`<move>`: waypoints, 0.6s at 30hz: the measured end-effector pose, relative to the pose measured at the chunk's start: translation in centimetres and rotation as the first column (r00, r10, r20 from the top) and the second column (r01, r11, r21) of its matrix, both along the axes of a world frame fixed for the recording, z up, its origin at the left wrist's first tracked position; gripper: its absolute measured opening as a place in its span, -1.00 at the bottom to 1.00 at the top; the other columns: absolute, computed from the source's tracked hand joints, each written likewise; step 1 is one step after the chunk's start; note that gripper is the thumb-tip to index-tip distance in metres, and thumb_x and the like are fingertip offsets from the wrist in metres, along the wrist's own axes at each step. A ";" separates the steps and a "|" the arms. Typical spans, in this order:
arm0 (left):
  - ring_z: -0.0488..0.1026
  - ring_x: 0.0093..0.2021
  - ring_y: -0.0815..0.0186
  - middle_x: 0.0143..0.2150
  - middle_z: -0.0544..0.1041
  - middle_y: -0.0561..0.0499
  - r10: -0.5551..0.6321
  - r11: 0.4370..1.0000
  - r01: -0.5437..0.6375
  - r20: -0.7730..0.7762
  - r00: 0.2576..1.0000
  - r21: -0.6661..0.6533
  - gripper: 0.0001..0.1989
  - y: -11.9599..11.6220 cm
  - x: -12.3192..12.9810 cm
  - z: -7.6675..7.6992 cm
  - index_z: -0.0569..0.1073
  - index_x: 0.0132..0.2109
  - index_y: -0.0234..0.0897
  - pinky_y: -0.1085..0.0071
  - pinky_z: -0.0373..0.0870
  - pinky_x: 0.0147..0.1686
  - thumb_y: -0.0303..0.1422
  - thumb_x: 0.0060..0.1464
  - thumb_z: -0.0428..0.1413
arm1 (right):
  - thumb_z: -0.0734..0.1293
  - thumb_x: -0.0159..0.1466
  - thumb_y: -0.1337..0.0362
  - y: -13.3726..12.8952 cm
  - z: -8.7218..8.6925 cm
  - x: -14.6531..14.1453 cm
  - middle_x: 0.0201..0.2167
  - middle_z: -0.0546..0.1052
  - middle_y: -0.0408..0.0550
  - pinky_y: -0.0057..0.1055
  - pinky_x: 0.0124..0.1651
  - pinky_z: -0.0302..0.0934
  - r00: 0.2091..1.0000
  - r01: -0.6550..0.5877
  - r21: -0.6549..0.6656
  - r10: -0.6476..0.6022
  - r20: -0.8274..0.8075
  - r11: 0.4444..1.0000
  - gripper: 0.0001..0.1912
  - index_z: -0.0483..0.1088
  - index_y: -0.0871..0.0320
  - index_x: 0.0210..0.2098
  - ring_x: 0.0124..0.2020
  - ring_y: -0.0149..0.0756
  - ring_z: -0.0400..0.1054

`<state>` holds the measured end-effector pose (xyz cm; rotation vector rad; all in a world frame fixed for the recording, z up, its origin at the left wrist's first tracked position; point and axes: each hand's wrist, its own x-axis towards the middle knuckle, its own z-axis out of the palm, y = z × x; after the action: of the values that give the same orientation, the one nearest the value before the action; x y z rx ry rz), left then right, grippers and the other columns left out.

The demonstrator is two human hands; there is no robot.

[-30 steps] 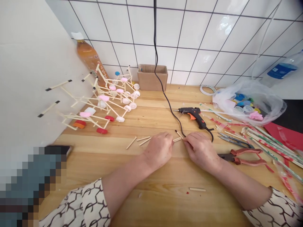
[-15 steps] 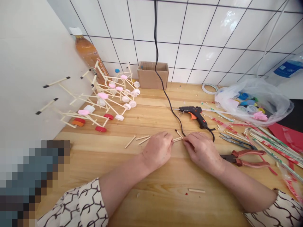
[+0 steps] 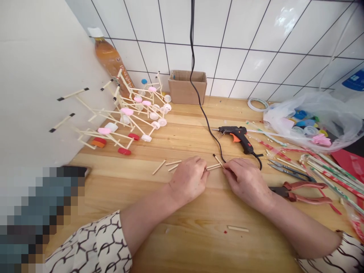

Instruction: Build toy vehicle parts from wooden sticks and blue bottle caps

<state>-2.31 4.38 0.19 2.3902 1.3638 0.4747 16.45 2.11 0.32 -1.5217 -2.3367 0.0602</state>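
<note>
My left hand (image 3: 189,180) and my right hand (image 3: 244,180) meet over the wooden tabletop (image 3: 182,212), with their fingertips pinching short wooden matchsticks (image 3: 214,166) between them. One dark-tipped matchstick (image 3: 218,160) angles up from under my right fingers. Several loose sticks (image 3: 166,165) lie just left of my left hand. A single stick (image 3: 237,228) rests nearer me. Above my right hand sits a black hot glue gun (image 3: 237,135) with an orange trigger, its black cord (image 3: 206,115) curving past my right fingers.
A stick-and-bottle-cap wheeled structure (image 3: 127,113) stands at the left against the wall. Behind it are an orange drink bottle (image 3: 110,60) and a cardboard box (image 3: 187,88). To the right lie red-handled pliers (image 3: 304,193), scissors (image 3: 290,170), and a plastic bag of caps (image 3: 311,121).
My hands keep nearly the same pinch on the sticks. The whole view has drifted slightly, so the table items sit a little further right.
</note>
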 end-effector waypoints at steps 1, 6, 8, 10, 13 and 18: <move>0.43 -0.36 0.27 -0.40 0.48 -0.02 0.003 1.000 -0.003 -0.003 1.000 0.000 -0.91 0.0 0.0 0.0 0.40 -0.43 -0.31 0.38 0.33 -0.35 -0.44 0.04 0.08 | 0.22 0.23 0.39 0.0 0.0 0.0 -0.49 0.48 0.01 -0.32 -0.30 0.16 1.000 0.000 -0.001 0.000 0.002 1.000 -0.83 0.42 0.23 -0.43 -0.40 -0.18 0.36; 0.44 -0.36 0.28 -0.40 0.49 -0.01 0.006 1.000 -0.006 -0.006 1.000 -0.005 -0.90 0.1 0.2 0.1 0.41 -0.42 -0.31 0.39 0.33 -0.35 -0.45 0.05 0.08 | 0.21 0.23 0.40 0.0 -0.1 0.0 -0.48 0.49 0.02 -0.32 -0.30 0.17 1.000 0.001 -0.001 -0.001 0.005 1.000 -0.82 0.43 0.24 -0.42 -0.40 -0.18 0.36; 0.44 -0.36 0.28 -0.41 0.49 -0.01 -0.002 1.000 0.001 -0.005 1.000 -0.004 -0.89 0.1 0.2 0.1 0.41 -0.43 -0.31 0.39 0.33 -0.35 -0.46 0.05 0.07 | 0.20 0.24 0.40 0.0 -0.1 -0.1 -0.48 0.49 0.03 -0.31 -0.29 0.18 1.000 -0.002 0.005 0.002 0.008 1.000 -0.81 0.44 0.24 -0.42 -0.39 -0.18 0.37; 0.44 -0.37 0.27 -0.41 0.49 -0.02 -0.006 1.000 0.006 -0.003 1.000 0.005 -0.89 0.1 0.2 0.0 0.41 -0.43 -0.30 0.39 0.33 -0.35 -0.46 0.06 0.07 | 0.19 0.24 0.40 0.1 -0.1 -0.1 -0.48 0.49 0.03 -0.32 -0.29 0.18 1.000 -0.008 0.010 0.008 0.007 1.000 -0.79 0.44 0.24 -0.43 -0.39 -0.19 0.37; 0.44 -0.38 0.27 -0.43 0.49 -0.02 -0.011 1.000 0.011 -0.006 1.000 0.028 -0.87 0.0 0.2 -0.1 0.41 -0.43 -0.30 0.39 0.34 -0.35 -0.46 0.07 0.06 | 0.19 0.25 0.40 0.1 -0.2 -0.1 -0.50 0.49 0.03 -0.33 -0.30 0.17 1.000 -0.018 0.022 0.018 0.000 1.000 -0.78 0.44 0.23 -0.44 -0.40 -0.20 0.36; 0.44 -0.38 0.28 -0.43 0.49 -0.03 -0.010 0.999 0.011 -0.024 1.000 0.045 -0.87 -0.2 0.4 -0.3 0.41 -0.42 -0.31 0.40 0.34 -0.37 -0.49 0.08 0.04 | 0.19 0.25 0.41 0.1 -0.5 -0.2 -0.51 0.48 0.02 -0.35 -0.32 0.16 0.999 -0.035 0.038 0.036 -0.015 0.999 -0.77 0.44 0.23 -0.45 -0.42 -0.22 0.34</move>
<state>-1.95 4.23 -0.09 2.4454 1.3633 0.4809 16.30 2.23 -0.14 -1.4568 -2.3393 0.0363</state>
